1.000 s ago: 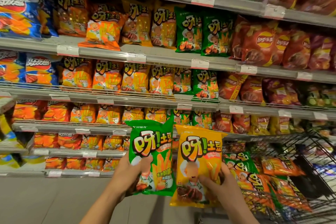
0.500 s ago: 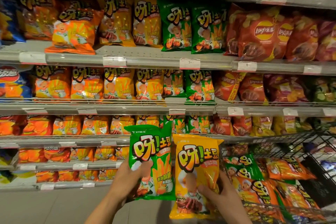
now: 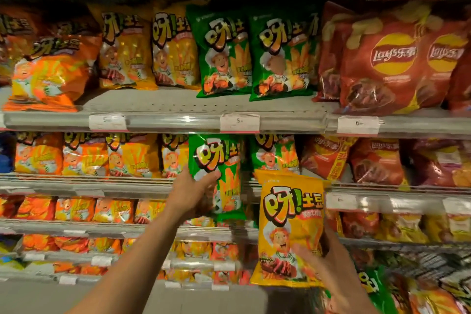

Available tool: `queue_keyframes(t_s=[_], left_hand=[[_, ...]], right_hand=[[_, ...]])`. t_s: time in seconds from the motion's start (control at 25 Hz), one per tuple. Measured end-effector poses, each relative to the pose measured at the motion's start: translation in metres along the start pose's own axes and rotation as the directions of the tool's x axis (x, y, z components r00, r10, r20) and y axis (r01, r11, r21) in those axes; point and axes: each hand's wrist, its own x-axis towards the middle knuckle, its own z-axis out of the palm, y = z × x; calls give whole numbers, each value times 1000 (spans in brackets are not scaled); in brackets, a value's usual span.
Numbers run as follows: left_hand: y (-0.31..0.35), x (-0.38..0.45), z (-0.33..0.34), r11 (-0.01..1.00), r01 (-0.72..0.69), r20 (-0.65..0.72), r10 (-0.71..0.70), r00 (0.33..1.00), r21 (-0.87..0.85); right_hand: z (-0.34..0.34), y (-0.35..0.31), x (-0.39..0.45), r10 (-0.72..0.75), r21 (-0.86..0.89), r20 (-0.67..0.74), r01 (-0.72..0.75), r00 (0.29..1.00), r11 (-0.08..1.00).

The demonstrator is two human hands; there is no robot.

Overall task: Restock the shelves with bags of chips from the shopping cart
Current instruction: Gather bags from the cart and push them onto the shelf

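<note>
Two bags in hand. Right hand (image 3: 328, 262) grips the yellow chip bag (image 3: 289, 229) by its lower right edge, fingers curled round it, nearest the camera, low right. Left hand (image 3: 190, 194) clamps the green chip bag (image 3: 219, 173) from its left side, raised in front of the second shelf (image 3: 76, 181). Farther up, green bags (image 3: 251, 51) stand on the upper shelf (image 3: 178, 109), red Lay's bags (image 3: 390, 58) to their right.

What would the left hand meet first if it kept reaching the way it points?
The left hand carries the green bag up toward the shelf. The bag would probably meet the shelf edge first, or the green bags behind; depth is unclear.
</note>
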Motion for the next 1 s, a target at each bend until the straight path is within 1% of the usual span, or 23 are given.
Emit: queue_keyframes(t_s=[0.08,0.12,0.24,0.28,0.36,0.4,0.48,0.56,0.72,0.88,0.92,1.0], left_hand=[[8,25,15,999,-12,-50,14,999,47],[12,34,22,999,-5,-41,7,999,42],[22,62,35,996,4,6,-4,1000,-94],[25,71,36,993,27,5,-27,1000,-118],[28,85,31,984,121,10,-120,993,-128],[26,91,28,980,167,34,-164,986,-106],[17,96,26,977,209,142,-201,969,-41],[7,96,32,979,203,182,-195,964,-30],[-10,100,42,978,185,162,-168,972,-100],[-20,109,30,985,156,255,-132,958,-77],[-23,109,31,986,153,250,-130,960,-71],[-27,109,37,988,141,180,-128,975,-61]], right_hand=[[-11,1,20,-15,0,-25,15,1000,1000],[-14,3,28,-18,-14,-43,18,999,1000],[-25,13,52,-4,-25,-42,3,999,1000],[-29,15,57,-7,-30,-26,6,1000,1000],[-37,18,68,-8,-50,-10,8,1000,999],[-40,18,73,-5,-45,-10,5,1000,999],[-43,18,79,12,3,-24,-11,1000,1000],[-44,17,83,8,38,-26,-7,1000,999],[-44,11,84,-10,48,-2,10,1000,999],[-39,10,86,-10,23,-2,10,1000,1000],[-37,10,86,-9,22,0,9,1000,1000],[-32,10,85,-14,13,0,14,1000,1000]])
